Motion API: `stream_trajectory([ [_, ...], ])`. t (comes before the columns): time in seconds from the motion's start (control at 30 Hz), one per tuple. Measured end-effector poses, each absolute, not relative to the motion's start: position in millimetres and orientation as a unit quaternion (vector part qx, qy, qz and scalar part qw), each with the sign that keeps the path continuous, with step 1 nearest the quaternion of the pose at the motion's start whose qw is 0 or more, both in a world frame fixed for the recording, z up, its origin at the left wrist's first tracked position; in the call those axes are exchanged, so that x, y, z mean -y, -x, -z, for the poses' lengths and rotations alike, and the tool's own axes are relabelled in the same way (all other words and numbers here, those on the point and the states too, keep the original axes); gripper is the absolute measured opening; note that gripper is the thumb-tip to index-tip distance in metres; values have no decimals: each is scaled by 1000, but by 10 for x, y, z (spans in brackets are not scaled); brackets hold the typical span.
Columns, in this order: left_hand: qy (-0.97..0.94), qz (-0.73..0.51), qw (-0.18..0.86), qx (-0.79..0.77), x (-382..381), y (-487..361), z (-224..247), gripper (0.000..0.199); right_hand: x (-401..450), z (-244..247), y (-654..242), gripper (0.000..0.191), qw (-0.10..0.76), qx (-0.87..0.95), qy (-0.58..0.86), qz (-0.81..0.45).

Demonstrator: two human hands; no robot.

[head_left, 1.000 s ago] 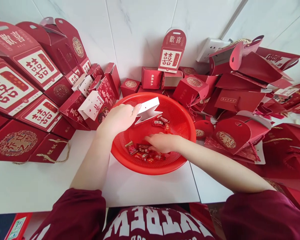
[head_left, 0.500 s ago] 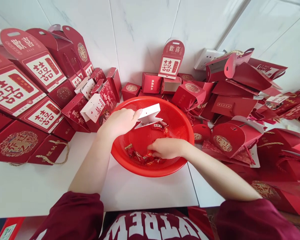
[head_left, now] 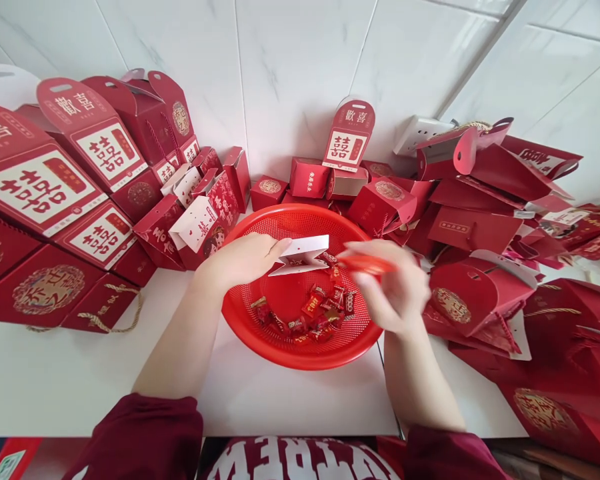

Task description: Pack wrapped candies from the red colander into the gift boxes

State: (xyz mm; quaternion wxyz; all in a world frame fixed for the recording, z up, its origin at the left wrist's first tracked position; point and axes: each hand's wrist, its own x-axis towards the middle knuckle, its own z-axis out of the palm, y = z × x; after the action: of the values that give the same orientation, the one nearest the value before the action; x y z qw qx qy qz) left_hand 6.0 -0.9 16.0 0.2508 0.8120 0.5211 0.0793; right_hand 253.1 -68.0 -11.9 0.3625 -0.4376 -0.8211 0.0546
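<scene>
My left hand (head_left: 247,260) grips an open paper candy box (head_left: 307,245) by its side, fingers mostly hidden behind it. The box shows a white flap and is held tilted over the red plastic basket (head_left: 300,362). Inside the basket, red-wrapped candies (head_left: 313,305) lie in a loose heap at the bottom and right. My right hand (head_left: 397,283) is raised over the basket's right rim, smeared by motion. Between its thumb and fingers is a flat bright red item (head_left: 367,264), too blurred to name.
Red gift boxes (head_left: 45,190) with rope handles are stacked at the left, beside smaller boxes (head_left: 200,223). More boxes (head_left: 345,143) stand along the tiled wall behind the basket. A pile of red boxes (head_left: 475,287) covers the right side, under a power socket (head_left: 423,133).
My right hand has risen from the candies in the basket to above its right rim, now with a red item in it. My left hand keeps hold of the box.
</scene>
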Motion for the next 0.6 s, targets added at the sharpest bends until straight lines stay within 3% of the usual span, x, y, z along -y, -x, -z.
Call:
stream_trajectory([
  [0.17, -809, -71, 253, -526, 19, -58, -168, 59, 502, 32, -2390, 34, 235, 837, 486, -86],
  [0.3, -792, -63, 217, -568, 8, -78, -210, 60, 508, -31, -2486, 28, 263, 832, 467, -141],
  [0.4, -757, -133, 176, -616, -23, -74, -244, 58, 490, -36, -2646, 26, 256, 811, 508, -135],
  [0.5, -735, -202, 174, -624, -52, -61, -250, 55, 421, 28, -2810, 28, 173, 786, 575, -146],
  [0.6, -756, -166, 174, -609, -66, -79, -225, 56, 340, 135, -2877, 32, 43, 764, 626, -151],
])
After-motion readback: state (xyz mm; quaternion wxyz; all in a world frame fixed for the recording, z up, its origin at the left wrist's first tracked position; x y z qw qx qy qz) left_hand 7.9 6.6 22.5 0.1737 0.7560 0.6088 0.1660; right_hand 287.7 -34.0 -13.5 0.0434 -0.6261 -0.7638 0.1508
